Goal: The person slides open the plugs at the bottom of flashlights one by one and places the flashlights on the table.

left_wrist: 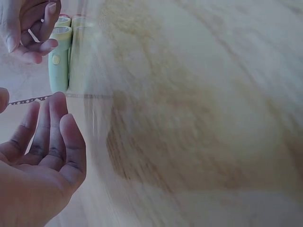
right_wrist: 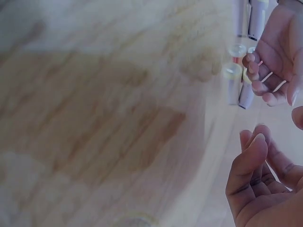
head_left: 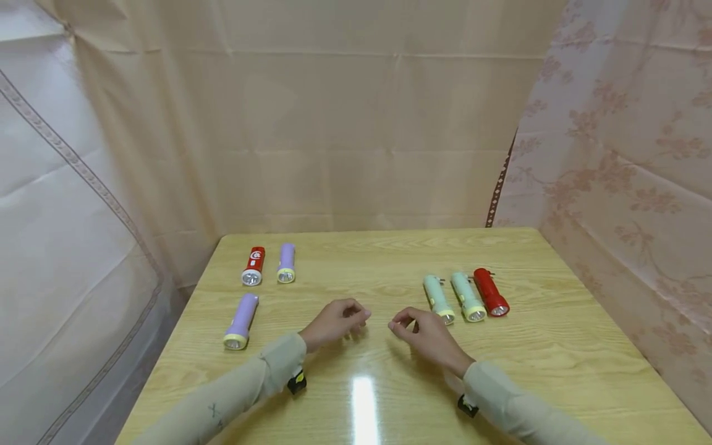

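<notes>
My left hand (head_left: pixel 337 322) hovers over the middle of the wooden table, its fingers loosely bent and holding nothing. Facing it, a short gap away, is my right hand (head_left: pixel 427 335), likewise relaxed with nothing in its fingers. Just beyond the right hand lies a mint green flashlight (head_left: pixel 438 299), with a second mint green flashlight (head_left: pixel 468 296) and a red flashlight (head_left: pixel 491 292) beside it. Left of my left hand lies a purple flashlight (head_left: pixel 241 321) with a yellow rim. In the left wrist view, a green flashlight (left_wrist: pixel 59 61) shows behind the fingers.
Toward the back left of the table (head_left: pixel 356 259) lie a red flashlight with a white head (head_left: pixel 253 266) and another purple flashlight (head_left: pixel 287 262). Beige cloth (head_left: pixel 356 123) hangs behind the table, and a floral cloth (head_left: pixel 639 185) hangs on the right.
</notes>
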`<move>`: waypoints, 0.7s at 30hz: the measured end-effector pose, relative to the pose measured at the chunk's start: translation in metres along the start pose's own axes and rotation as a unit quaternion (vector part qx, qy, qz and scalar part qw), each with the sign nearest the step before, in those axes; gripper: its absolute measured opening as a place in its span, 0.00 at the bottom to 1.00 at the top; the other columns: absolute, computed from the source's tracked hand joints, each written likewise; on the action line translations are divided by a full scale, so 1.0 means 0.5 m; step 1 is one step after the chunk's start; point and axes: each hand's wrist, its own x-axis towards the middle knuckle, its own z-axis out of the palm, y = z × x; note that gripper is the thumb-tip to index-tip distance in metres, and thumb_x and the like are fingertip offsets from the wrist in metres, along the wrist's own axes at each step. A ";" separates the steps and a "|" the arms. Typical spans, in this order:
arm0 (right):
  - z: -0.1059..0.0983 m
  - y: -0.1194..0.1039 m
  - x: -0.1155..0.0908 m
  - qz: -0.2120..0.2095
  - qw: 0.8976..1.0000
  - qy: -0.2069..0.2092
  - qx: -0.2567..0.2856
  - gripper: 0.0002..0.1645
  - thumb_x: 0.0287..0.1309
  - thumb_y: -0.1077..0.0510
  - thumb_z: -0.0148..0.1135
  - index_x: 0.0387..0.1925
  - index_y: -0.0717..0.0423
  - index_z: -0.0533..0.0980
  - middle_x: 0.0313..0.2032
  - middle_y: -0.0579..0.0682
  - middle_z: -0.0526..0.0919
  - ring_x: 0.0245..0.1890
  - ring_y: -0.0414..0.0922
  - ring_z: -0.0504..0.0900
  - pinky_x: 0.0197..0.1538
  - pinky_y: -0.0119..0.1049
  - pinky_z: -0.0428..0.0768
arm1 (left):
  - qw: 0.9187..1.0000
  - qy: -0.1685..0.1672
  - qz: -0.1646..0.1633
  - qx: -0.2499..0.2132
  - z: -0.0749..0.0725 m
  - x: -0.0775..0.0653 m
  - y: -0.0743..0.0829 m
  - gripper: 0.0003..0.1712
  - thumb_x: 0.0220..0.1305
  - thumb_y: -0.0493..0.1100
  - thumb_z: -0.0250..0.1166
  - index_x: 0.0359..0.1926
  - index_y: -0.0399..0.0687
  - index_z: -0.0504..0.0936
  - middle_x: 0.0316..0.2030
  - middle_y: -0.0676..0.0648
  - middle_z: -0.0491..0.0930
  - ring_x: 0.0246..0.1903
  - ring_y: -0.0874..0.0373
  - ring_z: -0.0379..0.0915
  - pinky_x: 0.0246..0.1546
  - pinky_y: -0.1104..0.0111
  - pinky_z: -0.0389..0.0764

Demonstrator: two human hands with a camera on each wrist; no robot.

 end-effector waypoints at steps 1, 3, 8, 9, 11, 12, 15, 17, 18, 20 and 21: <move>0.003 0.001 0.000 -0.003 1.000 -0.004 0.001 0.11 0.69 0.43 0.66 0.42 0.43 0.84 0.36 0.36 0.84 0.32 0.39 0.77 0.36 0.34 0.76 | 1.000 0.001 -0.002 -0.001 -0.001 -0.003 0.001 0.20 0.78 0.57 0.58 0.50 0.46 0.82 0.43 0.45 0.84 0.40 0.49 0.82 0.40 0.57 0.83; 0.009 0.001 0.001 -0.008 1.000 -0.009 0.002 0.12 0.69 0.42 0.66 0.42 0.44 0.84 0.36 0.37 0.85 0.31 0.39 0.78 0.35 0.33 0.76 | 1.000 0.003 -0.002 -0.001 -0.002 -0.007 0.001 0.18 0.78 0.56 0.58 0.50 0.47 0.81 0.44 0.45 0.84 0.40 0.49 0.82 0.40 0.57 0.83; 0.019 0.001 0.003 -0.014 1.000 -0.009 0.002 0.13 0.69 0.42 0.66 0.42 0.45 0.84 0.35 0.36 0.85 0.30 0.38 0.77 0.34 0.33 0.76 | 1.000 0.009 0.001 0.004 -0.007 -0.008 -0.001 0.19 0.78 0.56 0.58 0.50 0.46 0.82 0.44 0.44 0.84 0.39 0.49 0.82 0.39 0.57 0.83; 0.021 0.000 0.004 -0.015 1.000 -0.008 0.001 0.13 0.69 0.42 0.66 0.42 0.45 0.84 0.35 0.36 0.84 0.31 0.38 0.77 0.34 0.33 0.76 | 1.000 0.012 0.001 0.006 -0.009 -0.008 -0.002 0.19 0.78 0.56 0.58 0.50 0.47 0.82 0.43 0.44 0.84 0.38 0.49 0.82 0.39 0.58 0.83; 0.023 -0.002 0.006 -0.017 1.000 -0.007 0.001 0.14 0.69 0.42 0.65 0.42 0.46 0.84 0.35 0.36 0.85 0.31 0.38 0.78 0.35 0.33 0.77 | 1.000 0.018 0.001 0.007 -0.015 -0.007 -0.003 0.20 0.78 0.57 0.58 0.50 0.45 0.82 0.43 0.44 0.84 0.39 0.49 0.82 0.39 0.58 0.83; 0.025 -0.002 0.008 -0.016 1.000 -0.007 -0.001 0.13 0.69 0.42 0.65 0.42 0.45 0.84 0.35 0.36 0.84 0.32 0.38 0.78 0.36 0.33 0.77 | 1.000 0.021 -0.001 0.009 -0.019 -0.007 -0.003 0.20 0.78 0.57 0.58 0.50 0.46 0.82 0.43 0.45 0.84 0.39 0.50 0.81 0.39 0.58 0.82; 0.028 -0.005 0.013 -0.012 1.000 -0.009 0.001 0.13 0.69 0.42 0.65 0.42 0.45 0.84 0.36 0.36 0.84 0.33 0.37 0.78 0.37 0.33 0.77 | 0.999 0.031 -0.001 0.008 -0.034 -0.008 -0.003 0.22 0.77 0.58 0.58 0.51 0.44 0.82 0.43 0.45 0.84 0.40 0.50 0.81 0.41 0.57 0.83; 0.030 -0.007 0.017 -0.008 1.000 -0.010 0.004 0.13 0.69 0.42 0.65 0.42 0.45 0.84 0.36 0.37 0.84 0.34 0.37 0.78 0.38 0.33 0.78 | 0.999 0.037 -0.002 0.004 -0.046 -0.008 -0.004 0.23 0.77 0.58 0.59 0.52 0.43 0.82 0.44 0.44 0.84 0.41 0.49 0.82 0.43 0.57 0.83; 0.031 -0.008 0.019 -0.008 1.000 -0.011 0.006 0.13 0.70 0.42 0.65 0.43 0.45 0.84 0.35 0.37 0.84 0.33 0.37 0.78 0.37 0.33 0.78 | 0.999 0.040 -0.002 -0.001 -0.053 -0.007 -0.004 0.24 0.77 0.58 0.59 0.53 0.42 0.82 0.45 0.44 0.84 0.41 0.48 0.82 0.43 0.57 0.84; 0.036 -0.010 0.024 -0.006 1.000 -0.016 0.011 0.13 0.70 0.42 0.64 0.43 0.45 0.83 0.35 0.38 0.84 0.32 0.38 0.79 0.35 0.33 0.78 | 0.999 0.048 -0.002 -0.010 -0.069 -0.004 -0.006 0.25 0.77 0.57 0.59 0.54 0.39 0.81 0.45 0.43 0.84 0.42 0.48 0.82 0.44 0.56 0.84; 0.038 -0.011 0.027 -0.007 1.000 -0.020 0.014 0.13 0.70 0.42 0.64 0.43 0.46 0.83 0.35 0.38 0.84 0.32 0.38 0.79 0.34 0.33 0.78 | 0.998 0.054 -0.002 -0.018 -0.079 -0.003 -0.007 0.25 0.77 0.57 0.60 0.54 0.38 0.81 0.45 0.42 0.83 0.43 0.47 0.82 0.45 0.56 0.85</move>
